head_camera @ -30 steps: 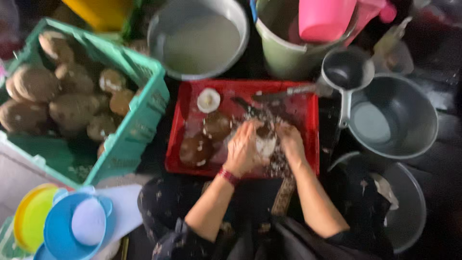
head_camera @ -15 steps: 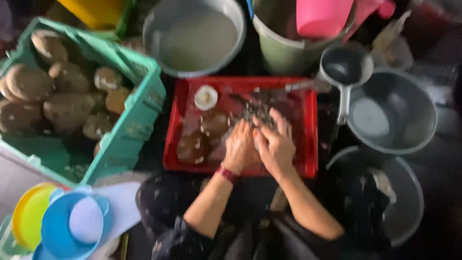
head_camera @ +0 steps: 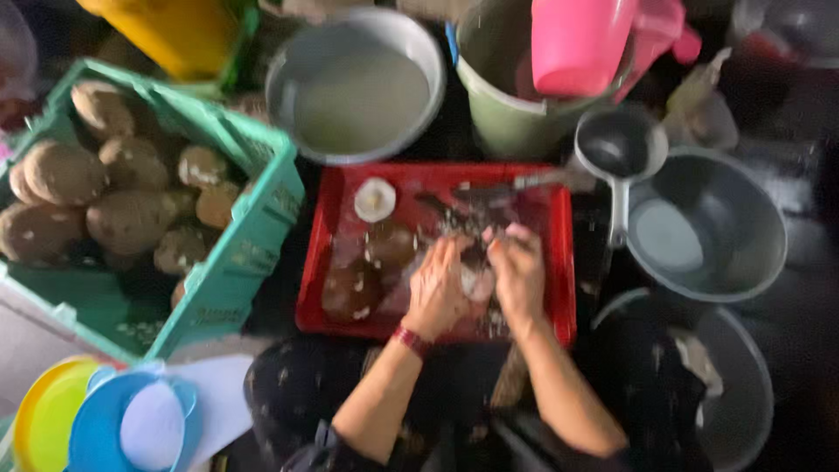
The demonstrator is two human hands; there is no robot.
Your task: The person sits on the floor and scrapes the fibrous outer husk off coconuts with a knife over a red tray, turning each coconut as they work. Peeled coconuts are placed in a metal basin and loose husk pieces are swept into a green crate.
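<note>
because we work over the red tray (head_camera: 559, 262), scraps fall inside it rather than on the floor. our left hand (head_camera: 437, 293) and right hand (head_camera: 517, 275) close together around a pale, whitish piece (head_camera: 476, 281) near the tray's centre, toward five o'clock; blur hides its shape. brown husked halves (head_camera: 354, 288) lie at eight o'clock, the green crate (head_camera: 253, 236) beyond them at nine.

Crate (head_camera: 253, 227) left of tray (head_camera: 336, 201); basin (head_camera: 752, 236) right; pot (head_camera: 354, 83) behind.

Both hands (head_camera: 476, 284) curled together, fingers bent, forearms angled inward
</note>
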